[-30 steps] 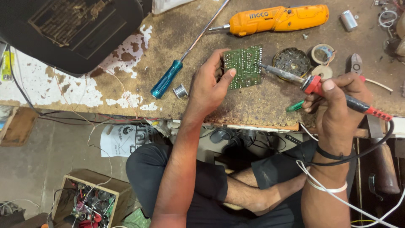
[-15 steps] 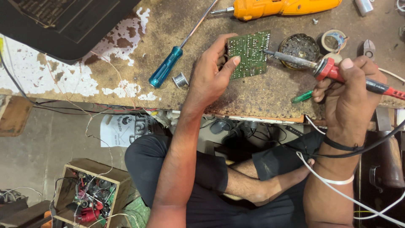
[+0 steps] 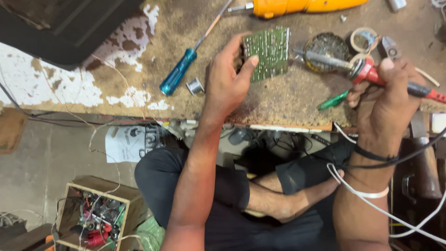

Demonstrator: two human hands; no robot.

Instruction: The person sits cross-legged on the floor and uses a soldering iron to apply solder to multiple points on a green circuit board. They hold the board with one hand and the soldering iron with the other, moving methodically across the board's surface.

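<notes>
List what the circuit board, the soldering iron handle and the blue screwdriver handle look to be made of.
Circuit board: likely a rigid laminate with a matte green coating, patterned with fine pale traces.
Soldering iron: the handle looks like glossy red plastic; the shaft is dull grey metal.
Blue screwdriver: the handle seems to be translucent blue plastic that catches the light; the shank is slim bare metal.

Electronics repair workshop. Worn workbench (image 3: 288,100) with flaking white paint across the top of the frame, carrying a soldering iron (image 3: 371,74), green circuit board (image 3: 267,51), blue screwdriver (image 3: 186,67), orange power screwdriver (image 3: 297,5), solder spool (image 3: 195,86). Box of loose wires and parts (image 3: 95,216) on the floor, lower left.
</notes>
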